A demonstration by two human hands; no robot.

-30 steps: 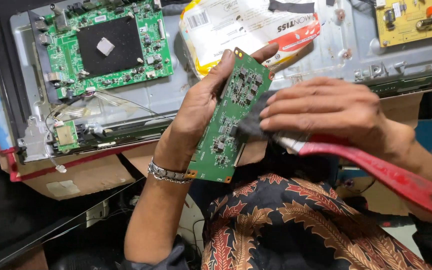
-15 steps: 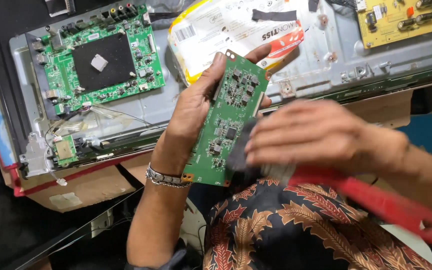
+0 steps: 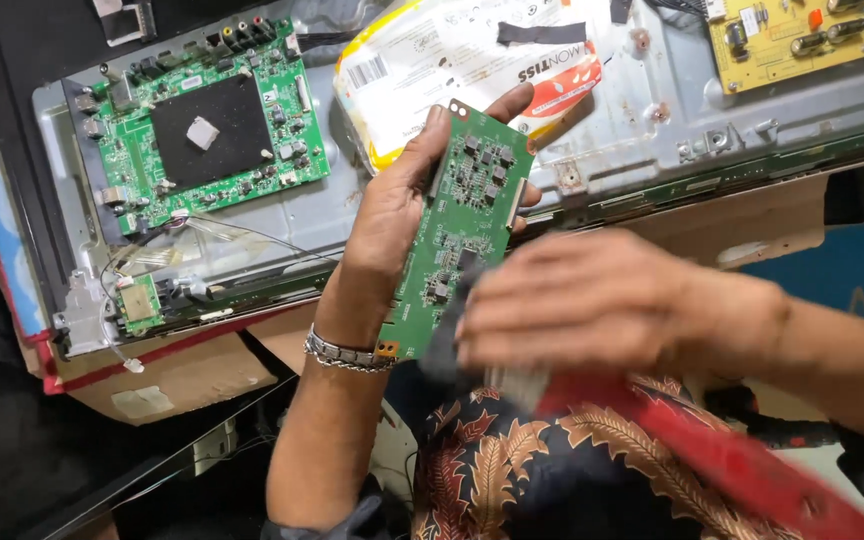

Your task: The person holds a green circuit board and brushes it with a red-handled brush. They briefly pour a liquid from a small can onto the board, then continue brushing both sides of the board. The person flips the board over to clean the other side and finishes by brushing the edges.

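My left hand [image 3: 392, 215] grips a narrow green circuit board [image 3: 462, 215], holding it upright and tilted, with fingers behind it and the thumb along its left edge. A metal bracelet [image 3: 344, 352] circles that wrist. My right hand [image 3: 592, 305], blurred by motion, is closed on a brush with a red handle [image 3: 752, 470]; its dark bristles [image 3: 449, 330] touch the lower part of the board.
Behind lies an opened flat-screen chassis [image 3: 632, 130] with a larger green mainboard [image 3: 202, 125] at the left, a yellow board [image 3: 802, 35] at the top right and a white-and-yellow plastic bag [image 3: 452, 50]. Cardboard [image 3: 182, 375] lies beneath. Patterned cloth [image 3: 552, 470] covers my lap.
My right hand with the brush has swept down and left along the board, and is now blurred. The left hand keeps the board in the same hold.
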